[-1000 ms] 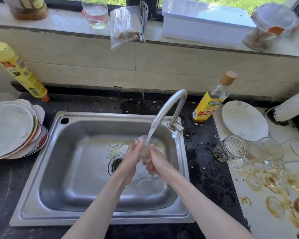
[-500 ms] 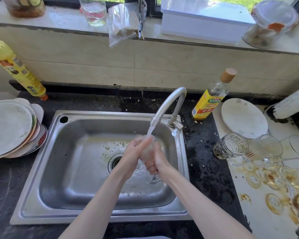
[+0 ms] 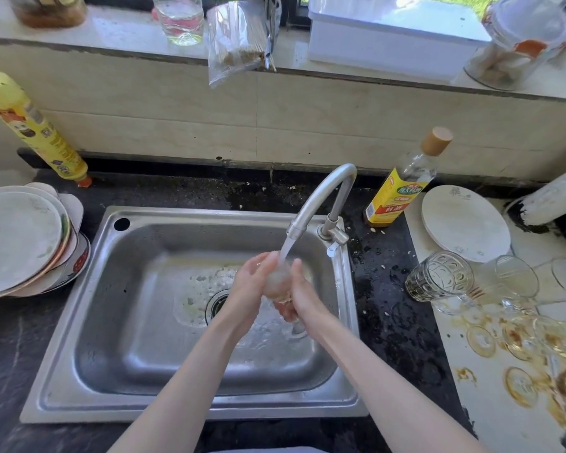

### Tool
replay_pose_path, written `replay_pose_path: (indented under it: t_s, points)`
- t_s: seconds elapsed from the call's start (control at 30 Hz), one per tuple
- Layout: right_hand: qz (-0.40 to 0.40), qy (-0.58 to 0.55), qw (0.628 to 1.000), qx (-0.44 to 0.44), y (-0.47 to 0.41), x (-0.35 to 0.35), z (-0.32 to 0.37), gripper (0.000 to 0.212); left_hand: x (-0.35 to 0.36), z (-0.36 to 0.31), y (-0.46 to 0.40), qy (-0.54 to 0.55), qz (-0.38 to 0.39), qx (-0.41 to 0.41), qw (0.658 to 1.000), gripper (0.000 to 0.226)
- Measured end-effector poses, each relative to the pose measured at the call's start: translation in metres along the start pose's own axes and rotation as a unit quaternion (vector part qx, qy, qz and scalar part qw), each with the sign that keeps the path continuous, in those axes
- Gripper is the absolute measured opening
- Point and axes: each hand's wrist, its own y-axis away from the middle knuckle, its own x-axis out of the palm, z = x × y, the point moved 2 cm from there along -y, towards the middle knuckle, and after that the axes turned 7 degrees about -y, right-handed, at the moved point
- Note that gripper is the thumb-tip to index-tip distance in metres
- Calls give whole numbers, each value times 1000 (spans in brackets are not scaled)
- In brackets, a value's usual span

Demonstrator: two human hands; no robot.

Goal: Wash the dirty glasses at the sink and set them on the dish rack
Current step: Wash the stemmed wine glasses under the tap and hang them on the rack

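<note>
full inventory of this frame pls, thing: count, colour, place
sink: 1, steel, centre
faucet: 1, steel, running, sink's right rim
glass: 1, clear, under stream, both hands round it
patterned glass: 1, clear, on its side, right of sink
other glasses: several, clear, stained, right counter
white plate: 1, right counter
plate stack: several, white, left counter
oil bottle: 1, yellow label, behind faucet
yellow bottle: 1, back left
white box: 1, sill
plastic bag: 1, clear, sill
jars: several, sill
left hand: 1, grip on glass
right hand: 1, grip on glass

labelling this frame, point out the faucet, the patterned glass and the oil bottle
faucet point(image 3: 321, 194), head view, on the curved spout
patterned glass point(image 3: 438, 276), head view, on its embossed side
oil bottle point(image 3: 396, 199), head view, on the yellow label
</note>
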Motion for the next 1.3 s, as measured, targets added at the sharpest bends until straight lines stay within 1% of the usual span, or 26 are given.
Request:
replay_pose_path:
  t_s: [0.07, 0.1, 0.13, 0.17, 0.23, 0.27, 0.3, 0.37, 0.43, 0.5, 0.53, 0.57, 0.6, 0.7, 0.73, 0.8, 0.87, 0.9, 0.97, 1.03, 1.07, 1.17, 1.23, 1.3]
  points:
    - [4, 22, 997, -74, 4, 4, 6, 41, -1, 3, -2, -3, -20, -2, 1000, 86]
    - [5, 17, 996, -93, 5, 6, 6, 34, -1, 3, -3, -5, -27, -2, 1000, 89]
    - [-7, 7, 995, -97, 6, 8, 5, 32, -1, 2, -2, -4, -24, 0, 1000, 90]
    - [-19, 1, 996, -88, 5, 10, 3, 38, 0, 0, -2, -2, -14, 2, 1000, 88]
    - [-42, -33, 997, -49, 2, 9, -1, 62, 1, -2, 0, -11, 10, 8, 1000, 80]
    - [-41, -48, 998, -23, 1, 9, -2, 72, 1, -1, -1, -22, 17, 6, 1000, 78]
    - [-35, -58, 998, -2, 0, 7, -3, 76, 1, 1, -2, -31, 19, 4, 999, 78]
    - [-15, -39, 999, 15, -1, 5, -2, 76, 0, 3, -3, -34, 22, 6, 999, 82]
    - [1, 13, 1000, -7, 2, 4, 1, 73, 0, 5, -3, -25, 3, -1, 1000, 88]
    - [23, 46, 998, -45, 4, 5, 1, 53, -1, 5, -3, -27, -24, 2, 999, 91]
    - [31, 46, 997, -60, 6, 6, 0, 44, -1, 4, -3, -27, -25, 7, 999, 90]
    - [32, 38, 997, -66, 7, 6, -1, 42, -1, 4, -3, -25, -19, 11, 999, 86]
    - [27, 19, 997, -63, 6, 6, -3, 46, 0, 2, -1, -22, -8, 14, 1000, 81]
    - [2, -61, 998, -8, 0, 3, -10, 71, 3, 1, 0, -16, 37, 9, 999, 71]
    - [-6, -71, 997, 11, -1, 2, -11, 74, 4, 0, 1, -21, 57, 10, 998, 67]
    - [-12, -63, 998, 22, -4, -3, -11, 76, 5, 1, 0, -36, 77, 16, 996, 68]
    - [-18, -41, 999, 1, -9, -5, -14, 75, 4, 2, 0, -48, 64, 16, 997, 73]
    - [-19, -39, 999, -11, -11, -5, -15, 71, 4, 1, 2, -53, 48, 23, 997, 69]
    - [-24, -50, 998, -35, -10, -4, -17, 63, 4, -3, 6, -53, 11, 28, 998, 52]
    - [-38, -62, 996, -57, -8, -2, -17, 62, 4, -4, 7, -50, 14, 28, 998, 46]
    - [-42, -67, 995, -58, -7, -1, -16, 61, 5, -5, 8, -56, 28, 31, 998, 47]
    - [-23, -95, 995, -13, -5, -1, -13, 65, 6, -6, 9, -50, 67, 45, 995, 46]
    - [-15, -92, 996, -1, -8, -4, -12, 68, 6, -5, 7, -50, 72, 51, 995, 57]
    - [-25, -64, 997, -28, -11, -6, -14, 71, 8, -5, 9, -60, 61, 59, 995, 66]
